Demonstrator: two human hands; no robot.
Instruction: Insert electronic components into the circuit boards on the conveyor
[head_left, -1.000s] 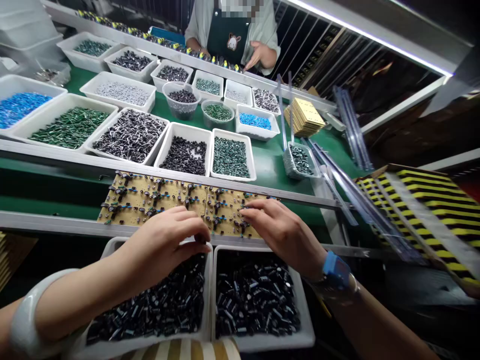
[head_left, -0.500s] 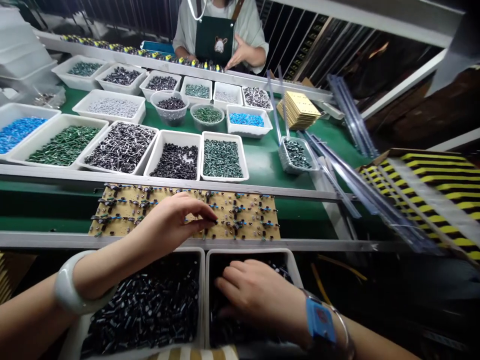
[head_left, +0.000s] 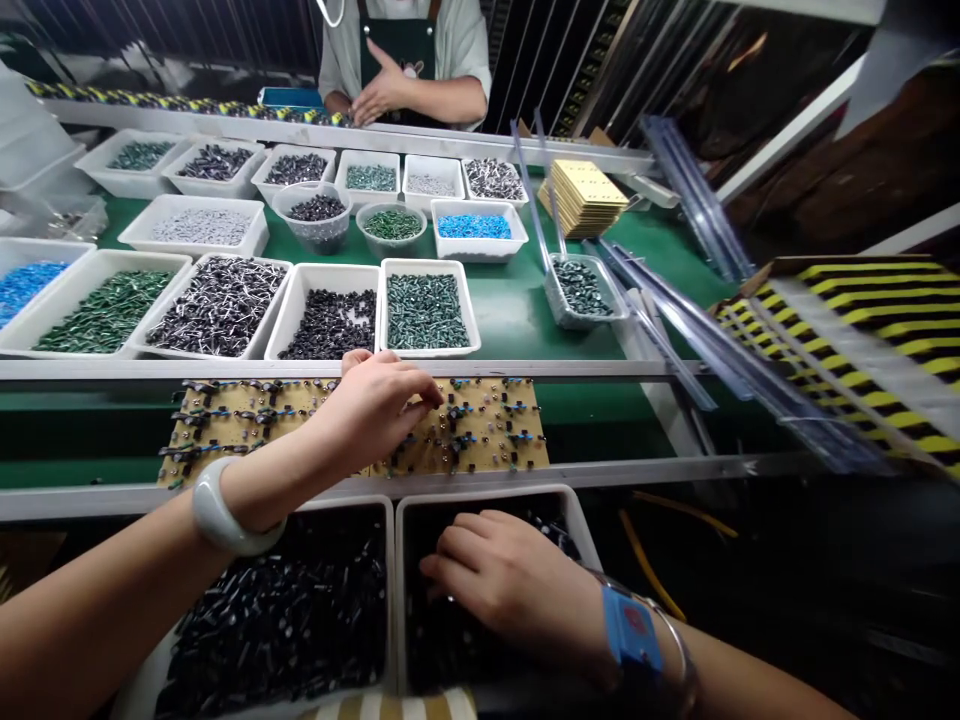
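PCB panels (head_left: 525,455): 2 tan boards side by side, flat on green belt (head_left: 510,320), partly populated w/ black caps (head_left: 457,415) & small blue parts (head_left: 514,435).

L hand (head_left: 367,405) over panels, near their shared middle, palm down; L fingers (head_left: 420,392) curved, tips at or just above parts on R board. Grip not confirmed: tips too obscured to tell if anything is held. White bangle (head_left: 236,520) on L wrist.

R hand (head_left: 502,590) below panels, inside R white tray (head_left: 577,530), fingers (head_left: 457,545) curled down into loose black caps (head_left: 555,535). Fingertips buried; cannot tell if gripping. Blue wrist strap (head_left: 630,628) & thin metal bangle (head_left: 686,650) on R wrist.

L white tray (head_left: 345,505) just beside R tray, also below panels, full of loose black caps (head_left: 277,625).

Beyond panels: white trays & bowls of sorted components on belt, incl. green caps (head_left: 427,310), black leaded parts (head_left: 217,305), blue parts (head_left: 474,226). Further back, R of those: stack of bare tan PCBs (head_left: 585,198). To R of panels: clear plastic tubes (head_left: 660,320), yellow/black striped box (head_left: 855,340). Far side of belt, well apart from panels: co-worker in green apron (head_left: 394,40), R hand (head_left: 379,95) raised, open, not touching any parts.
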